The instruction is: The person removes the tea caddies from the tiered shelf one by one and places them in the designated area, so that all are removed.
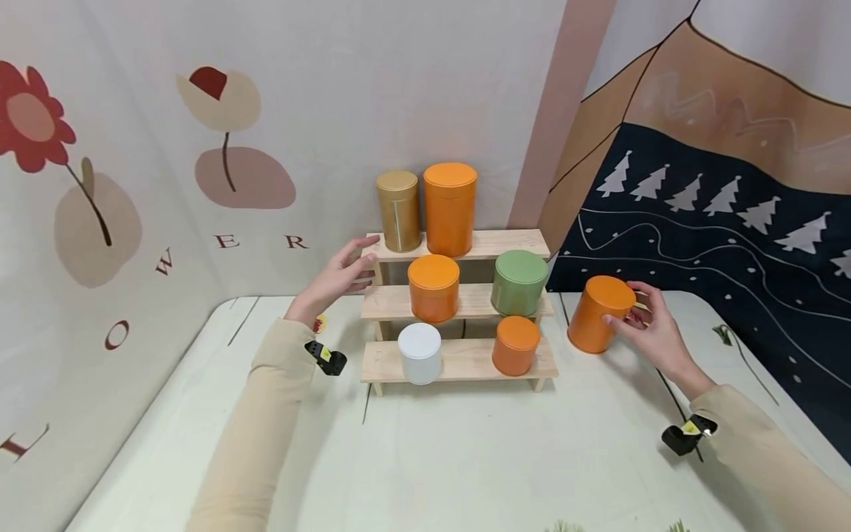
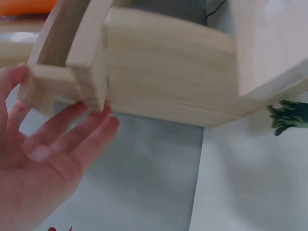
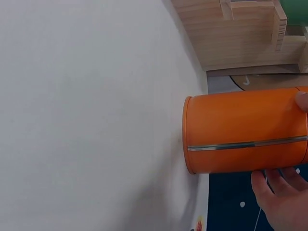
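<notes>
A pale tabletop [image 1: 425, 458] carries a three-tier wooden shelf [image 1: 467, 360] (two tins per tier): gold tin [image 1: 400, 213] and tall orange tin [image 1: 450, 213] highest, middle orange tin [image 1: 433, 290] and green tin [image 1: 518, 284], white tin [image 1: 419, 356] and small orange tin [image 1: 515, 347].

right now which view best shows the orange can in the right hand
The head view, showing the orange can top to bottom. Right wrist is closer but crops its upper end; left wrist misses it.

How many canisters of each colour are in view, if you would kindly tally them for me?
Orange canisters: 4
Gold canister: 1
Green canister: 1
White canister: 1
Total: 7
</notes>
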The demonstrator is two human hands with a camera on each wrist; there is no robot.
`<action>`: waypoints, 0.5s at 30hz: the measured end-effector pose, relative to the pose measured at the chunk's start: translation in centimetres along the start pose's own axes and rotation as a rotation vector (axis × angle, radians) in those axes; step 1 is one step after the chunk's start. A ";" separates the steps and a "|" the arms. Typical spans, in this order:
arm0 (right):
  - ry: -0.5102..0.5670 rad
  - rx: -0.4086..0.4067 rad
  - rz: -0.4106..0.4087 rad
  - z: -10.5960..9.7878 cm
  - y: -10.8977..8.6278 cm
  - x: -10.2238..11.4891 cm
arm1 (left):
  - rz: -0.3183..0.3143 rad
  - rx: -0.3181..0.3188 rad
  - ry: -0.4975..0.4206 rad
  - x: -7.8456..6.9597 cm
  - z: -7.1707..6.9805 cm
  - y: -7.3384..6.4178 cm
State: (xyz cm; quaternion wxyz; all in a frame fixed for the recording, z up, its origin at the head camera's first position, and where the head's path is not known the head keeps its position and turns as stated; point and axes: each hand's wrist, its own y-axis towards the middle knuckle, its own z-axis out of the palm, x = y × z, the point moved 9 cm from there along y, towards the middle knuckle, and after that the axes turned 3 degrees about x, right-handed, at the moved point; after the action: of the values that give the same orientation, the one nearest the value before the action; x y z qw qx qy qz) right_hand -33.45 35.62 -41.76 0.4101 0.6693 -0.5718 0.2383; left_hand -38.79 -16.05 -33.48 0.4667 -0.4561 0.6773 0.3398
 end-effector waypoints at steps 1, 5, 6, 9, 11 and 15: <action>0.002 -0.001 -0.007 0.0 0.1 -0.2 | -0.008 0.011 -0.016 0.1 -0.1 0.0; 0.014 0.011 -0.012 0.0 -0.1 0.6 | -0.022 0.036 -0.078 0.4 -0.1 0.3; 0.029 0.015 -0.009 0.0 -0.2 0.9 | -0.018 0.040 -0.088 0.3 -0.1 0.3; 0.039 0.032 0.009 -0.1 -0.8 3.3 | -0.011 0.048 -0.110 0.3 0.0 0.4; 0.046 0.049 0.016 -0.1 -1.2 4.8 | -0.015 0.052 -0.126 0.4 0.0 0.4; 0.009 0.037 0.018 -0.5 -1.4 6.6 | -0.030 0.055 -0.140 0.5 0.0 0.5</action>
State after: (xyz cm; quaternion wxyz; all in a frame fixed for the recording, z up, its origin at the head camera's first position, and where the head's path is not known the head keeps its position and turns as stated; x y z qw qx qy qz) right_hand -30.50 32.28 -36.67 0.3983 0.6706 -0.5713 0.2555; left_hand -39.30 -15.99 -33.91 0.5304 -0.4284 0.6451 0.3449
